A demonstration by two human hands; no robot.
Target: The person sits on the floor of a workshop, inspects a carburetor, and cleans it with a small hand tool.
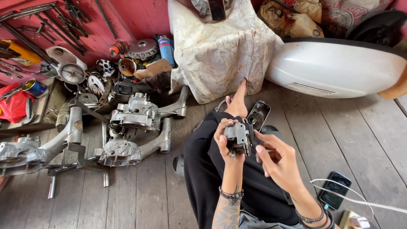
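Worn wooden floorboards [140, 199] filled the head view, with a red wall [135, 15] of hanging tools behind and a white scooter body panel [339, 68] lying at the upper right. The person sat on the floor in black trousers, one bare foot [237, 104] stretched forward.

The left hand [224, 142] was wrapped around a small grey metal carburettor-like part [238, 138], held above the lap, its grip pressed shut on the casting. The right hand [275, 163] met the part from the side, fingers pinching something at its edge; what they pinched was too small to tell.

As a judgement, the work looked midway: the part was off any engine and in hand, and nothing showed it fitted or finished.

Counted: one part in hand, one dark cover [258, 114] on the floor just beyond the knee, one phone [335, 190] on a white cable [360, 201] at the right, three engine casings with long arms [135, 114] at the left, and one cloth-draped block [220, 51] behind them.
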